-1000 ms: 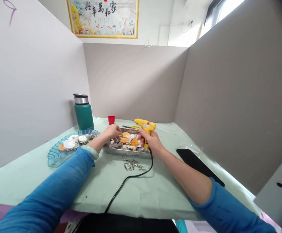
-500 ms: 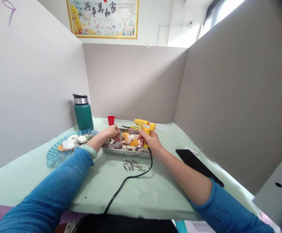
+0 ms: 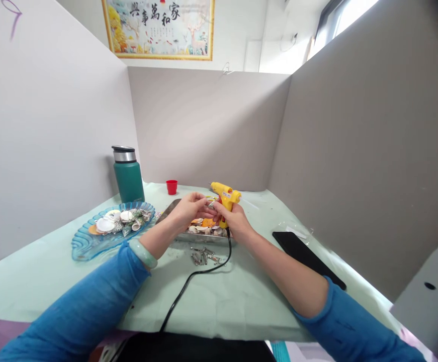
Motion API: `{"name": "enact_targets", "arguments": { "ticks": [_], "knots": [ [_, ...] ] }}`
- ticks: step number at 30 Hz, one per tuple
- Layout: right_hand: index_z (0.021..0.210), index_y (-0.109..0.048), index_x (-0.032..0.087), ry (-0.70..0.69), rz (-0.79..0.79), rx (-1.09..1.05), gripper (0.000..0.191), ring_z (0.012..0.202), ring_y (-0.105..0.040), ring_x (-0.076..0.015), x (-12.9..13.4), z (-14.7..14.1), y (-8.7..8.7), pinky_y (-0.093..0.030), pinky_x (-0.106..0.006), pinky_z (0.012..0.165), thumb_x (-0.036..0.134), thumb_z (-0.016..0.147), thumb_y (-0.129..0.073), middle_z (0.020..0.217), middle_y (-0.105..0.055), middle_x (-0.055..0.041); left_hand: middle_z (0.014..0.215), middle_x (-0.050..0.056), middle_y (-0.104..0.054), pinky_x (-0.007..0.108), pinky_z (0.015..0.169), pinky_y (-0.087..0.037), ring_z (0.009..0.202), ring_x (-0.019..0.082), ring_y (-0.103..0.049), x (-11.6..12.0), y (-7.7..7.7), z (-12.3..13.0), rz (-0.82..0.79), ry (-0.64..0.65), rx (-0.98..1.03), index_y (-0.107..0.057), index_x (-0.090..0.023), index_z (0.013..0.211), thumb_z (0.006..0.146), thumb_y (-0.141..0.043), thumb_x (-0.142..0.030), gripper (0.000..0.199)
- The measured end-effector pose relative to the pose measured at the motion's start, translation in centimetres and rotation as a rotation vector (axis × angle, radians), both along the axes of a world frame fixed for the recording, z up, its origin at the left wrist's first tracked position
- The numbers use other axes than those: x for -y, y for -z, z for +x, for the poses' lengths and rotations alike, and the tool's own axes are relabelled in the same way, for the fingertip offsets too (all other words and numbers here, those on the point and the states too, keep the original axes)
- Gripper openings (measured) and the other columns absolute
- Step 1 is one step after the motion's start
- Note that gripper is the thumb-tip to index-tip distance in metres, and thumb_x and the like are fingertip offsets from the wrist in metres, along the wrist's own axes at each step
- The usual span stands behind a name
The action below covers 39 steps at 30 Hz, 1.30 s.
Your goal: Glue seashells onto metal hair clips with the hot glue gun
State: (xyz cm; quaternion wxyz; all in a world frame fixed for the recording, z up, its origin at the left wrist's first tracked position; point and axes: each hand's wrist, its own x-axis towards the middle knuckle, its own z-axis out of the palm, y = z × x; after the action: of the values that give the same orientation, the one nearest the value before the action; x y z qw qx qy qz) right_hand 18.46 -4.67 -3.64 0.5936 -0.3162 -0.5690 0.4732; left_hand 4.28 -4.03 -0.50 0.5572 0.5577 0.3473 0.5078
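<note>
The right hand [image 3: 237, 220] is clasping a yellow hot glue gun [image 3: 227, 195] by its handle, the palm and fingers wrapping around the grip while the barrel is slanting above the knuckles. The left hand [image 3: 189, 208] is hovering beside it, thumb and fingers drawing near each other at the right hand's fingertips; something small and pale is showing between the two hands, but it is too small to name, and whether the left fingers are clamping it cannot be told.

Both hands are hanging over a shallow metal tray [image 3: 203, 238], whose far part they are partly hiding. Inside it, seashells are lying in a heap, an orange shell [image 3: 208, 222] showing among paler ones near the front wall. A black cord [image 3: 192, 275] is running from the foot of the glue gun's handle, curving across the pale green table cover [image 3: 256, 296] toward the near edge. Just in front of the tray, a cluster of small metal pieces [image 3: 203, 256] is lying on the cover.

To the left, a blue scalloped dish [image 3: 85, 247] is holding more seashells [image 3: 106, 224], with a green bottle [image 3: 128, 182] standing behind it. A red cup [image 3: 171, 187] is standing beyond the tray. On the right, a flat black object [image 3: 309, 259] is lying near a piece of clear plastic [image 3: 297, 230].
</note>
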Motion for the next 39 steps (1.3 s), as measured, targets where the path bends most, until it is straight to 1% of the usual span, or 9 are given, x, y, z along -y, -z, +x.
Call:
{"name": "enact_targets", "arguments": {
  "ticks": [5,8,11,13,16,21,30,34,39],
  "knots": [
    [0.092,-0.051,0.018,-0.017,0.012,-0.054,0.038,0.047,-0.052,-0.0103,-0.1,0.0,0.1,-0.043,-0.022,0.043,0.041,0.067,-0.069,0.056,-0.055,0.0047,0.077,0.006,-0.065,0.027,0.055,-0.054,0.059,0.014,-0.066,0.0,-0.3,-0.5,0.055,-0.051,-0.03,-0.047,-0.014,0.08,0.083,-0.057,-0.014,0.01],
    [0.094,-0.051,0.018,0.014,0.029,-0.049,0.038,0.046,-0.051,-0.0101,-0.2,0.2,0.2,-0.042,-0.022,0.043,0.04,0.069,-0.068,0.054,-0.054,0.0056,0.07,0.004,-0.064,0.025,0.053,-0.053,0.054,0.012,-0.063,-0.2,-0.4,-1.0,0.103,-0.141,-0.041,-0.05,-0.013,0.079,0.079,-0.061,-0.015,0.012],
    [0.095,-0.054,0.018,0.077,0.095,0.071,0.035,0.05,-0.053,-0.0107,-0.3,0.5,0.3,-0.045,-0.022,0.048,0.039,0.071,-0.067,0.057,-0.057,0.0042,0.06,0.001,-0.062,0.025,0.054,-0.053,0.052,0.012,-0.062,-0.7,-0.4,-1.3,0.156,-0.231,-0.035,-0.054,-0.012,0.078,0.074,-0.066,-0.015,0.014],
    [0.096,-0.056,0.018,0.09,0.135,0.17,0.032,0.051,-0.054,-0.0109,-0.2,0.6,0.5,-0.046,-0.024,0.051,0.039,0.073,-0.065,0.058,-0.058,0.0033,0.057,0.002,-0.062,0.025,0.056,-0.053,0.053,0.013,-0.063,-1.1,-0.5,-1.6,0.191,-0.267,-0.023,-0.055,-0.011,0.078,0.071,-0.068,-0.015,0.015],
    [0.094,-0.058,0.018,0.063,0.144,0.249,0.029,0.048,-0.051,-0.0104,0.0,0.6,0.5,-0.044,-0.024,0.049,0.039,0.075,-0.063,0.056,-0.056,0.0034,0.057,0.002,-0.063,0.026,0.058,-0.053,0.055,0.013,-0.063,-1.4,-0.6,-2.0,0.214,-0.31,0.005,-0.056,-0.011,0.077,0.07,-0.069,-0.014,0.015],
    [0.089,-0.058,0.018,-0.032,0.131,0.243,0.024,0.045,-0.048,-0.0098,0.1,0.6,0.5,-0.04,-0.022,0.045,0.037,0.075,-0.063,0.051,-0.054,0.0046,0.062,0.003,-0.064,0.025,0.059,-0.053,0.055,0.012,-0.063,-1.7,-0.9,-2.7,0.214,-0.364,0.016,-0.057,-0.01,0.079,0.072,-0.067,-0.014,0.013],
    [0.087,-0.059,0.02,-0.04,0.134,0.271,0.02,0.045,-0.046,-0.0099,-0.2,0.6,0.8,-0.038,-0.022,0.044,0.036,0.076,-0.064,0.05,-0.052,0.0044,0.059,0.003,-0.064,0.024,0.058,-0.052,0.054,0.011,-0.062,-1.9,-0.7,-2.7,0.199,-0.349,0.014,-0.058,-0.01,0.079,0.07,-0.068,-0.013,0.013],
    [0.087,-0.058,0.02,-0.024,0.125,0.304,0.021,0.046,-0.046,-0.0103,-0.2,0.6,0.9,-0.038,-0.022,0.046,0.038,0.077,-0.062,0.051,-0.053,0.0041,0.063,0.003,-0.065,0.024,0.059,-0.052,0.055,0.011,-0.063,-2.1,-0.6,-2.9,0.203,-0.336,0.038,-0.058,-0.01,0.079,0.07,-0.068,-0.014,0.014],
    [0.087,-0.057,0.02,-0.042,0.138,0.325,0.024,0.048,-0.047,-0.0108,-0.4,0.7,1.0,-0.039,-0.023,0.047,0.041,0.077,-0.062,0.052,-0.053,0.0038,0.063,0.003,-0.065,0.024,0.059,-0.052,0.055,0.011,-0.062,-2.2,-0.5,-3.0,0.199,-0.318,0.049,-0.059,-0.01,0.078,0.069,-0.069,-0.014,0.015]
  ]
}}
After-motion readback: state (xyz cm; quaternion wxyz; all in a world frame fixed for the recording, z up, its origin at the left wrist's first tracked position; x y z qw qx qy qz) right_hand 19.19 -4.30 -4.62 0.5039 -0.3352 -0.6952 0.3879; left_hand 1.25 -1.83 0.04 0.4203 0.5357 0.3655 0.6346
